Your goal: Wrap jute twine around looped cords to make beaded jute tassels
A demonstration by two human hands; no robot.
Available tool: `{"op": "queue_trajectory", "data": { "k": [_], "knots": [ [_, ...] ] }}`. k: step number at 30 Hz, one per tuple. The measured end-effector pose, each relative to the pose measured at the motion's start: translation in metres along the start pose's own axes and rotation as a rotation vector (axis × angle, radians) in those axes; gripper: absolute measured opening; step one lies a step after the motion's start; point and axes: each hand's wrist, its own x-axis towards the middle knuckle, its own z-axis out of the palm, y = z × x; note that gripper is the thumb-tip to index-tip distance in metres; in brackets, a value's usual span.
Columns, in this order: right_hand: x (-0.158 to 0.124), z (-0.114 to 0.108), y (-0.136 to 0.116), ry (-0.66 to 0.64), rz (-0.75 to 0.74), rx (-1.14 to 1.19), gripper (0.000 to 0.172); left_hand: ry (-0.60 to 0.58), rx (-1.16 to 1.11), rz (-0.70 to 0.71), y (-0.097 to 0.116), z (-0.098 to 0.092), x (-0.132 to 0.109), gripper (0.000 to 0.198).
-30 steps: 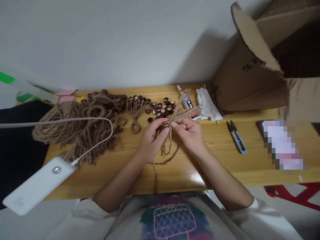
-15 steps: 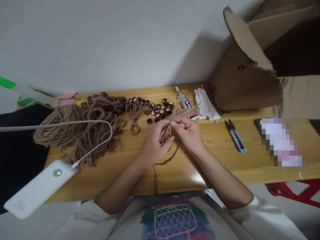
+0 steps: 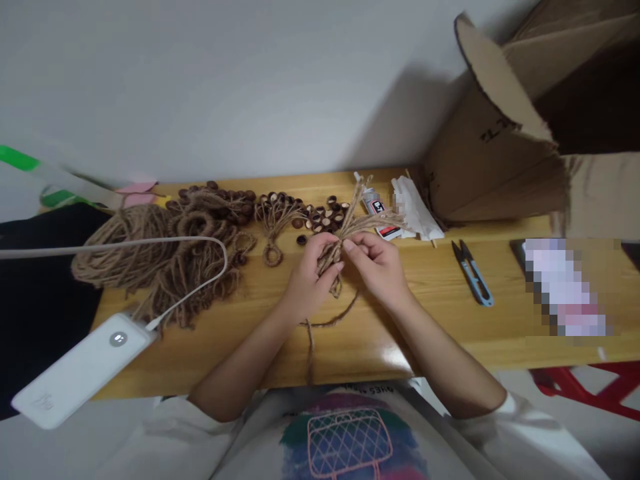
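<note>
Gripping a twine bundle (image 3: 347, 228), left hand (image 3: 310, 275) curled around it, right hand (image 3: 380, 268) pinching, forearms (image 3: 245, 370) angled inward.

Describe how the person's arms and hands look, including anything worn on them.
The left hand and right hand are bare, with no glove or watch showing. The forearms are bare too, up to loose white sleeves.

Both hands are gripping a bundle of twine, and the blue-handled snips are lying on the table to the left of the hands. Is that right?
Not quite: the blue-handled snips lie on the table to the right of the hands, as the head view shows. The left hand and right hand are indeed both gripping a bundle of twine.
</note>
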Motion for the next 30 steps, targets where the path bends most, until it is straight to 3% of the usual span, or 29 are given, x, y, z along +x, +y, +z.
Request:
{"op": "queue_trajectory", "data": {
  "k": [3,5,10,13,15,18,22,30],
  "knots": [
    [-0.003,-0.003,-0.002,0.087,-0.099,-0.164,0.024,0.031,-0.097,-0.037,0.002,0.000,0.003,0.036],
    [-0.008,-0.005,-0.011,0.079,-0.191,-0.249,0.023,0.053,-0.172,-0.063,0.002,-0.001,0.004,0.036],
    [-0.025,0.000,-0.046,-0.376,-0.636,-0.404,0.023,0.005,-0.460,-0.156,0.004,-0.005,0.008,0.049],
    [-0.031,0.002,-0.057,-0.493,-0.671,-0.490,0.023,-0.009,-0.604,-0.273,0.009,-0.005,0.008,0.050],
    [-0.030,-0.002,-0.057,-0.459,-0.598,-0.519,0.021,0.037,-0.632,-0.325,0.012,-0.003,0.007,0.051],
    [-0.021,-0.009,-0.046,-0.246,-0.413,-0.536,0.017,0.076,-0.667,-0.372,0.013,0.000,0.006,0.053],
    [-0.005,-0.014,-0.030,-0.024,-0.210,-0.447,0.016,-0.015,-0.714,-0.439,0.013,0.002,0.005,0.053],
    [0.000,-0.008,-0.024,0.096,-0.190,-0.330,0.017,-0.099,-0.786,-0.424,0.019,-0.001,0.005,0.055]
  ]
}}
